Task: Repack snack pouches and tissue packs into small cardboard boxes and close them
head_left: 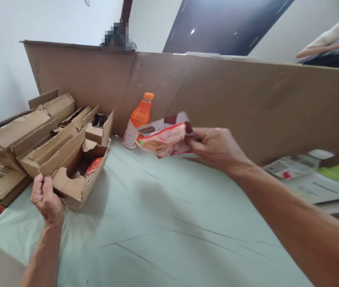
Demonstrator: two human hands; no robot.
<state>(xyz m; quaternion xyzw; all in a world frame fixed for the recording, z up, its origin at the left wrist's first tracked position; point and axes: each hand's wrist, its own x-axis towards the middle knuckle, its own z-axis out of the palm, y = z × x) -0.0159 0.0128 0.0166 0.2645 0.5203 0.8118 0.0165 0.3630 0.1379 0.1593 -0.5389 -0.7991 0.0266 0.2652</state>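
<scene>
At the bottom of the frame, a pale green cloth (145, 231) covers the working surface, with some creases in it. In the lower left, the left hand (48, 199) is clamped on the near left corner of an open box (94, 178) made of cardboard. This box stands on the cloth, and inside it lies an orange packet (93, 167), partly hidden by the walls.

In the centre of the frame, the right hand (217, 147) holds a red and white packet (163, 139) by its right end, with thumb and fingers closed together on it. The packet is above the cloth and somewhat blurred, so its print is not readable. Just behind it stands an orange bottle (141, 113) with an orange cap; I cannot tell if the two touch.

At the left side, more cardboard boxes (16, 127) are close together, beside the open box. At the right side, there are white papers (312, 185) and a light green item (338, 172).

Farther back, a tall cardboard panel (232, 107) crosses the frame. Beyond it, in the upper right, a person's pale sleeve (333, 34) is visible.
</scene>
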